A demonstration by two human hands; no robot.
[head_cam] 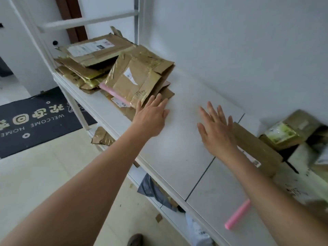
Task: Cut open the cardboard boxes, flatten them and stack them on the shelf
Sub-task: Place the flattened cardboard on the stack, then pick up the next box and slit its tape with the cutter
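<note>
Your left hand (150,118), fingers straight & together, touches flattened boxes (134,80) at frame ctr-left on shelf (177,148). Right hand (217,130), fingers spread, holds nothing, ctr-right.

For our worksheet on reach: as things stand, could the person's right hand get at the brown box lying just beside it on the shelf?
Probably yes. The right hand hovers open right beside the brown box, which lies on the shelf, and nothing stands between them.

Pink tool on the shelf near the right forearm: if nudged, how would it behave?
The pink tool looks slim and rounded, so it may roll or slide on the smooth white shelf. It probably lifts easily, being small. Its material is unclear.
</note>
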